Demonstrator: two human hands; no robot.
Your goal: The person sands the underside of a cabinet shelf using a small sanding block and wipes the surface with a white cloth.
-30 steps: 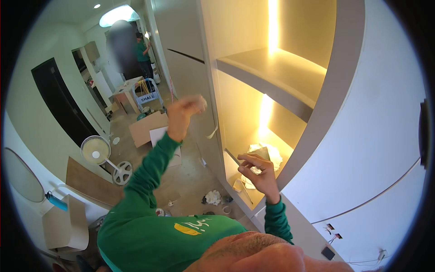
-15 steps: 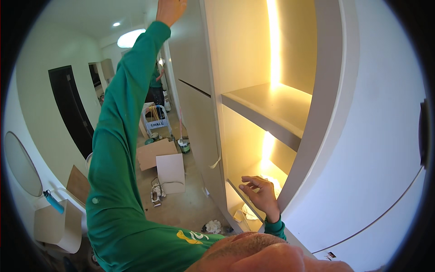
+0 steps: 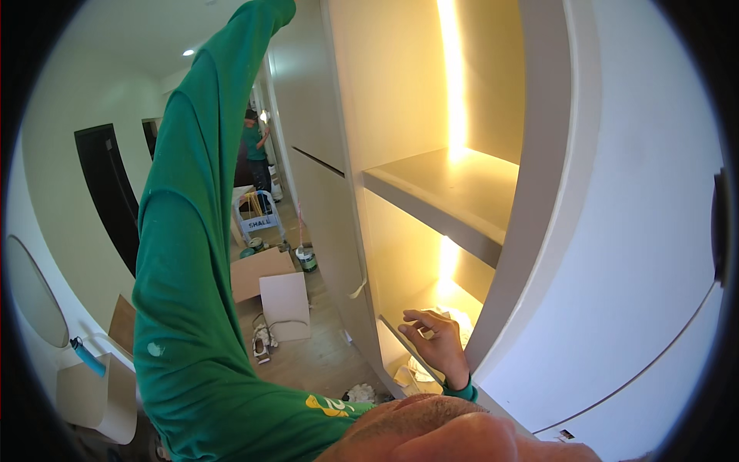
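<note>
My left arm, in a green sleeve [image 3: 188,208], stretches up along the tall beige cabinet door [image 3: 304,85]. The hand at its end lies beyond the upper edge of the picture. Lower right, my right hand [image 3: 439,343] is in front of the lit cabinet's lower compartment, its fingers loosely bent and thumb apart, with nothing visible between them. It hovers near the slanting edge of a lower shelf [image 3: 409,350]. Above it juts a thick beige shelf [image 3: 446,204]. A bright light strip [image 3: 453,85] runs up the cabinet's back. Crumpled pale material [image 3: 416,375] lies in the bottom compartment.
Cardboard sheets [image 3: 285,308], a paint can [image 3: 306,259] and a small step ladder [image 3: 258,219] stand about the floor. A co-worker [image 3: 256,150] is farther back. A blue bottle [image 3: 88,358] rests by the white basin at left. A white wall panel [image 3: 608,254] borders the right.
My left arm has reached higher, and its hand has passed out of the picture at the top. My right hand keeps nearly the same pose; the view has shifted slightly.
</note>
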